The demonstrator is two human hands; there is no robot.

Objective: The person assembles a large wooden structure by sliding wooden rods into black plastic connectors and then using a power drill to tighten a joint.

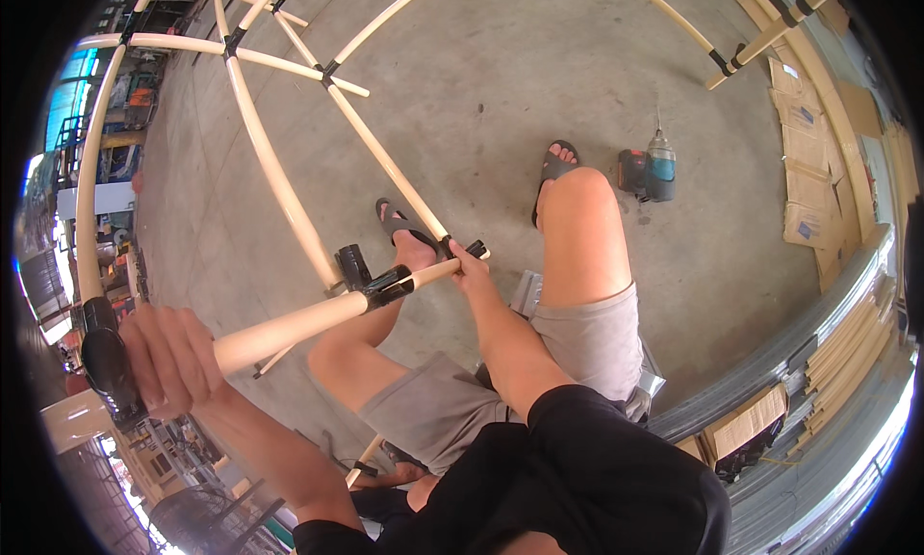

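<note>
- Fingers of the left hand [171,358] were clenched around a cream pole [289,329], beside its black end fitting [108,362].
- Right hand [467,266] gripped the pole's far end, at two o'clock from the left.
- Cordless drill [650,173] lay on the concrete floor [500,83] at two o'clock, well apart.

Bare concrete floor [500,83] lying open ahead, cream poles [279,184] crossing and fencing the left side, cordless drill [650,173] sitting beside the right foot [556,170], stacked cardboard [807,184] crowding the right edge.
</note>
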